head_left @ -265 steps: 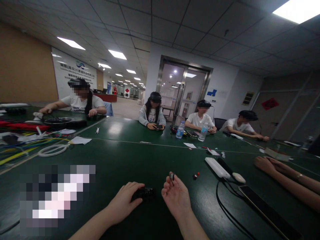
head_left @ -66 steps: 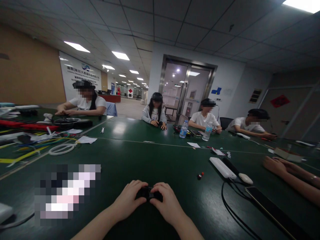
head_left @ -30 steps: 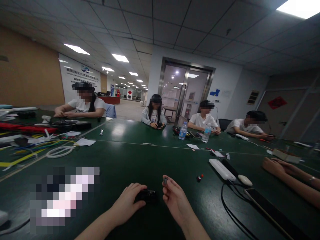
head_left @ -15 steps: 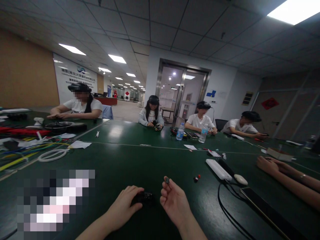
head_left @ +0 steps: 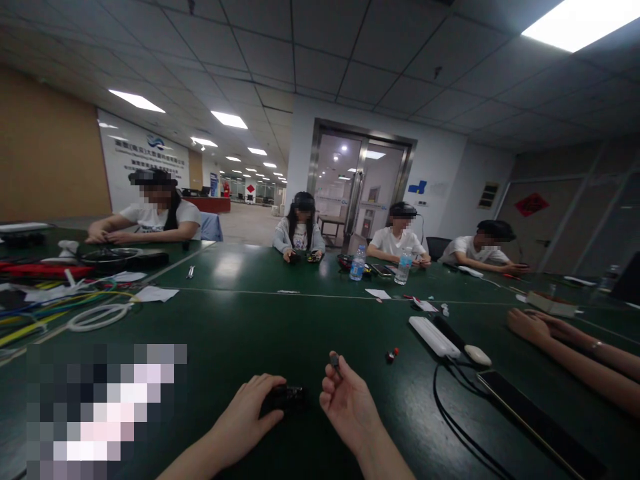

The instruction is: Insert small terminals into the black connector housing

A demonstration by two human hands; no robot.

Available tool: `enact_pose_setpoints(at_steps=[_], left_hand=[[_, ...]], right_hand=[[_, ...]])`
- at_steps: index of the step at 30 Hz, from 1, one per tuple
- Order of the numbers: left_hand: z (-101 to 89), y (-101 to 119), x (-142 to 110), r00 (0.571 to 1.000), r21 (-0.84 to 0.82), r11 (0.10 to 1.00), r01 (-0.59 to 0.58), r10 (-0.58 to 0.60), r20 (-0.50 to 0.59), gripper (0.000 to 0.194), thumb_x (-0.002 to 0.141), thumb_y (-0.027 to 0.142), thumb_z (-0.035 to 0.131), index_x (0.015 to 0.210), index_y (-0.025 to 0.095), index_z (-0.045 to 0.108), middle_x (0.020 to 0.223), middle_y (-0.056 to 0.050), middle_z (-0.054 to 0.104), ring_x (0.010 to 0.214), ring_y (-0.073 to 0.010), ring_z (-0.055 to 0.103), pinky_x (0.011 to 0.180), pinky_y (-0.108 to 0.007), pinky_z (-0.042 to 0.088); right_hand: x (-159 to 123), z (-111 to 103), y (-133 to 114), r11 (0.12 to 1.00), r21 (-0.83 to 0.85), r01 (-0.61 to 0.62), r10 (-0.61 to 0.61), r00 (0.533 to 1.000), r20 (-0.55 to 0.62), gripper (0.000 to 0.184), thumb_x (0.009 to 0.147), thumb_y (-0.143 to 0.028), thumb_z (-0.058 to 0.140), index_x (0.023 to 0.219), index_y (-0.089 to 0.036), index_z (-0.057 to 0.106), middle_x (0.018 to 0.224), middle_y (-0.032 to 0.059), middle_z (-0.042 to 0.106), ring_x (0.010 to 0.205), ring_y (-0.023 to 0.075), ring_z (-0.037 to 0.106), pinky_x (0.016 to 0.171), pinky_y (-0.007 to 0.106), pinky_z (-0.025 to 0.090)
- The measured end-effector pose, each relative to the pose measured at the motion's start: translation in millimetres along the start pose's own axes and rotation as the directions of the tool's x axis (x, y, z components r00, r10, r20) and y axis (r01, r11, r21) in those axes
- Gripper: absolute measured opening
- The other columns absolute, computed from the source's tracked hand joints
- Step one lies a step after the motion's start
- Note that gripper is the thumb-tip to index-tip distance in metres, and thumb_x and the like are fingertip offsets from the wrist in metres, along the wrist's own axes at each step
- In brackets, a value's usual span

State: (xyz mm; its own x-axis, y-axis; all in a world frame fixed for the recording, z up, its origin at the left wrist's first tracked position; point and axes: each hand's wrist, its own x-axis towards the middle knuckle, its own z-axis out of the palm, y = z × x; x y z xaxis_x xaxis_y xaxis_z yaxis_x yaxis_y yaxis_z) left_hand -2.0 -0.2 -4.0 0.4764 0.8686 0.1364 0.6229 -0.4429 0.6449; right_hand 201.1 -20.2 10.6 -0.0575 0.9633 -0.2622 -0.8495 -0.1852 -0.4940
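Black gadget (head_left: 295, 395) pokes rightward from the gripping left hand (head_left: 245, 413), right hand (head_left: 353, 403) just beyond, fingers pinching some little grey bit (head_left: 335, 362).

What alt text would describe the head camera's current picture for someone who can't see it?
A person's left hand holds a small black object on a dark green table while the right hand, beside it, pinches a small grey piece. Two water bottles stand farther back, and four people in dark headgear sit around the far side.
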Motion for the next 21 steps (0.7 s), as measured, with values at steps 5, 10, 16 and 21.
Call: enact_pose_setpoints(at_steps=[5, 10, 16, 21], left_hand=[[1.9, -3, 2, 1.0, 0.005, 1.0, 0.008, -0.009, 0.012, 0.043, 0.071, 0.027, 0.054, 0.114, 0.025, 0.049, 0.11, -0.003, 0.055, 0.102, -0.0209, 0.048, 0.09, -0.033, 0.034], [3.1, -6, 2, 1.0, 0.005, 1.0, -0.004, 0.004, 0.001, 0.041, 0.072, 0.028, 0.055, 0.113, 0.027, 0.05, 0.109, -0.001, 0.055, 0.101, -0.0198, 0.048, 0.088, -0.031, 0.035], [1.7, -6, 1, 1.0, 0.01, 1.0, -0.016, 0.015, 0.011, 0.039, 0.072, 0.027, 0.054, 0.111, 0.026, 0.051, 0.11, -0.002, 0.055, 0.101, -0.0203, 0.048, 0.089, -0.033, 0.035], [-1.7, 3, 0, 0.999, 0.008, 1.0, 0.024, -0.025, 0.03, 0.041, 0.071, 0.026, 0.055, 0.112, 0.025, 0.051, 0.111, -0.003, 0.055, 0.103, -0.0209, 0.047, 0.091, -0.034, 0.034]], right_hand=[[0, 1, -1, 1.0, 0.011, 0.003, -0.002, 1.0, -0.023, 0.02, 0.068, -0.03, 0.065, 0.083, -0.018, 0.06, 0.059, -0.0036, 0.056, 0.046, 0.0048, 0.043, 0.044, 0.017, 0.033], [1, 1, -1, 1.0, 0.016, 0.012, -0.011, 0.999, -0.037, 0.022, 0.068, -0.033, 0.065, 0.084, -0.018, 0.06, 0.059, -0.0043, 0.056, 0.045, 0.0043, 0.043, 0.044, 0.017, 0.033], [3, -1, -1, 0.999, 0.023, 0.024, -0.023, 0.998, -0.056, 0.023, 0.069, -0.035, 0.064, 0.085, -0.018, 0.061, 0.059, -0.0043, 0.056, 0.045, 0.0045, 0.044, 0.043, 0.017, 0.034], [2, 0, -1, 0.999, 0.024, 0.026, -0.025, 0.998, -0.06, 0.022, 0.068, -0.034, 0.065, 0.084, -0.019, 0.061, 0.059, -0.0044, 0.056, 0.045, 0.0045, 0.044, 0.043, 0.017, 0.034]])
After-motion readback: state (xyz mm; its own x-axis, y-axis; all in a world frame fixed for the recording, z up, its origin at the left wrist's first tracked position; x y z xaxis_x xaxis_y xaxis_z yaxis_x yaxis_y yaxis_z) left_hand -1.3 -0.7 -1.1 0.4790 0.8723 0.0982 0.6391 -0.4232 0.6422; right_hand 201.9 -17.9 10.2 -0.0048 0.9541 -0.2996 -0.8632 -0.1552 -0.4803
